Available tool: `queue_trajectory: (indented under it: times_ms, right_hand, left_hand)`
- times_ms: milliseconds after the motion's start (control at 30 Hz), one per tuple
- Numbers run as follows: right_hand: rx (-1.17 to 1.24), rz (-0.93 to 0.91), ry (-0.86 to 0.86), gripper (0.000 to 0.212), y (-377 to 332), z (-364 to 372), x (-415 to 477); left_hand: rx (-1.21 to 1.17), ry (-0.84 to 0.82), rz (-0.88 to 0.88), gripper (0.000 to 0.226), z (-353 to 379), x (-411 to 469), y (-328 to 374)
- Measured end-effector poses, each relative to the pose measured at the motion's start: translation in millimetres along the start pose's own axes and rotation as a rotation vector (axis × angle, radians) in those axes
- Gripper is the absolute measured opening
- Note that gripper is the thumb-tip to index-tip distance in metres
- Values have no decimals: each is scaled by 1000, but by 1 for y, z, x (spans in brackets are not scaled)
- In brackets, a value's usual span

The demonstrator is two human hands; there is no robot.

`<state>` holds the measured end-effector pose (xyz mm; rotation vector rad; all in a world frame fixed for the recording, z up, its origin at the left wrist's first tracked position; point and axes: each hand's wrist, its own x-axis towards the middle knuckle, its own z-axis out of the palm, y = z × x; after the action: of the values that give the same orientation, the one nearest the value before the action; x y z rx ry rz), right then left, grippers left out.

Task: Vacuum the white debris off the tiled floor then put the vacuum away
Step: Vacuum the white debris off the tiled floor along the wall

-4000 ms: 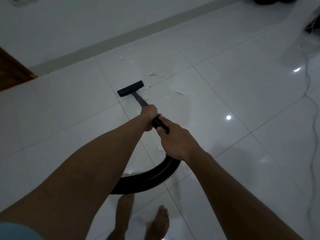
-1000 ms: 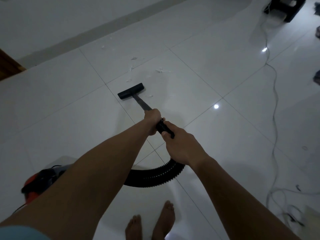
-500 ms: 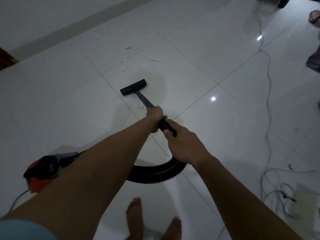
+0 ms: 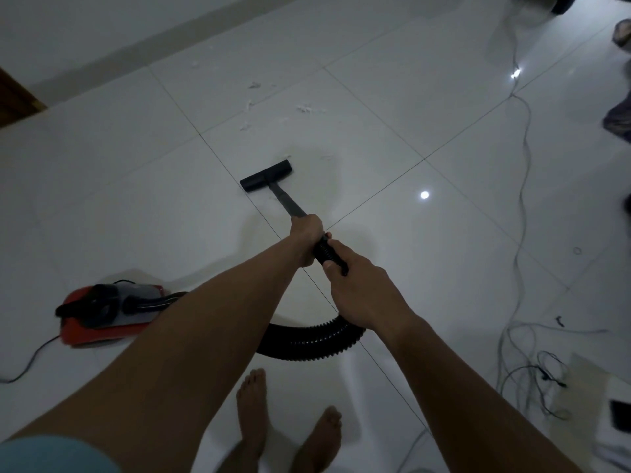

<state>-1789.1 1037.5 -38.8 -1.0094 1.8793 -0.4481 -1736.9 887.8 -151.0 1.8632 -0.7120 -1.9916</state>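
A black T-shaped vacuum nozzle (image 4: 266, 175) lies flat on the white tiled floor (image 4: 136, 199), on a thin wand (image 4: 288, 203). My left hand (image 4: 307, 237) grips the wand's near end. Just behind it, my right hand (image 4: 358, 285) grips the ribbed black hose (image 4: 317, 339), which curves left to the red and grey vacuum body (image 4: 109, 310). Scraps of white debris (image 4: 246, 105) lie beyond the nozzle, with more debris (image 4: 307, 108) to the right.
A long white cable (image 4: 522, 186) runs down the right side into a tangle of wires (image 4: 532, 377). A wall skirting (image 4: 136, 46) closes the far side, with a brown wooden edge (image 4: 13, 97) at far left. My bare feet (image 4: 286, 431) stand below the hose.
The nozzle has been drawn back from the debris towards me. The view has shifted, so the red vacuum body now shows more fully at left. Both hands keep their hold.
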Motion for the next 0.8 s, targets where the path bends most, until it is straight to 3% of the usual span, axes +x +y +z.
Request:
queue_trajectory:
  times_ms: [800]
  right_hand:
    - [71,75,95,51,32,52,-112]
  left_hand:
    - [97,-81,-2,54,-19,-69,-88]
